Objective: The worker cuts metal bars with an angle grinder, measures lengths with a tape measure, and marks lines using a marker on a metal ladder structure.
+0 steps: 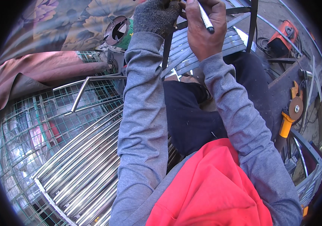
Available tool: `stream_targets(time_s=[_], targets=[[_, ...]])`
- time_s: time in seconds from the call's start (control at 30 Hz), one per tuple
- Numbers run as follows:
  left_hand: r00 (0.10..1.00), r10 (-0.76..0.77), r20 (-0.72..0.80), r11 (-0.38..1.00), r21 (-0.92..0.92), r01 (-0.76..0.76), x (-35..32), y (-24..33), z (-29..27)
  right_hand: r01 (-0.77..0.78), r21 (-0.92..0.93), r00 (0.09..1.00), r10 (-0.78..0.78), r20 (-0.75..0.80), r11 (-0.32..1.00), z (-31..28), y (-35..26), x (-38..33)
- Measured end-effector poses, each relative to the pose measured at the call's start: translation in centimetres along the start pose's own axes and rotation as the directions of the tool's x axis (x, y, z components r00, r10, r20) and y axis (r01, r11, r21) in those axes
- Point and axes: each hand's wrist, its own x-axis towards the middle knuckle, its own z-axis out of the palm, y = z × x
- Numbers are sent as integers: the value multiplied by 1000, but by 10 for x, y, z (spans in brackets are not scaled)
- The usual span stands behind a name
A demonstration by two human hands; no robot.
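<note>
Marker: a slim, smooth white barrel with a dark end, the marker (204, 17) is placed beyond the dark trousers (191, 116), its dark end turned back toward them.
Right hand: the marker is gripped between thumb and fingers by the bare right hand (200, 37), raised beyond the trousers.
Left hand: a coarse grey knitted glove is worn on the left hand (155, 17), raised beyond the trousers and to their left; its fingertips are cut off by the view's edge, so whether anything is grasped cannot be told.
Dark strips: flat, narrow, straight-edged dark strips (252, 28) are seen around the hands, beyond the trousers.
Slats: flat grey slats (221, 45) are laid side by side beyond the trousers, partly hidden by the right hand.
Tubes: glossy round metal tubes (89, 162) are ranked in parallel left of the trousers, partly covered by the left sleeve (142, 113) of soft, creased grey cloth.
Mesh: green wire mesh (29, 124) is spread farther left of the trousers, with a bent shiny tube (80, 94) laid over it.
Grinder: a yellow-bodied grinder (286, 126) with a flat brown disc is set right of the trousers.
Machine: a boxy orange-red machine (283, 37) is placed beyond the trousers, to the right.
</note>
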Motion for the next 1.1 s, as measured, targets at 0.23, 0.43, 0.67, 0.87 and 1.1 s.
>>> stream_targets(time_s=[0.23, 0.43, 0.67, 0.87, 1.1], targets=[[1000, 4, -4, 999, 39, -4, 0, 3, -2, -10, -8, 1000, 10, 4, 1000, -1, 3, -1], [997, -72, 12, 990, 123, 70, 0, 11, -3, 12, 0, 1000, -12, 5, 1000, -2, 5, 0], [1000, -5, -9, 995, 95, 6, -3, 7, -1, -103, 22, 994, 103, -33, 994, -2, -16, -4], [852, 404, -333, 903, 293, -313, -16, -45, 27, 131, -1, 977, -129, 173, 991, -57, -17, -34], [909, 229, -349, 973, 120, -199, -64, -74, 35, 600, -321, 672, -243, 700, 733, -106, -48, 71]])
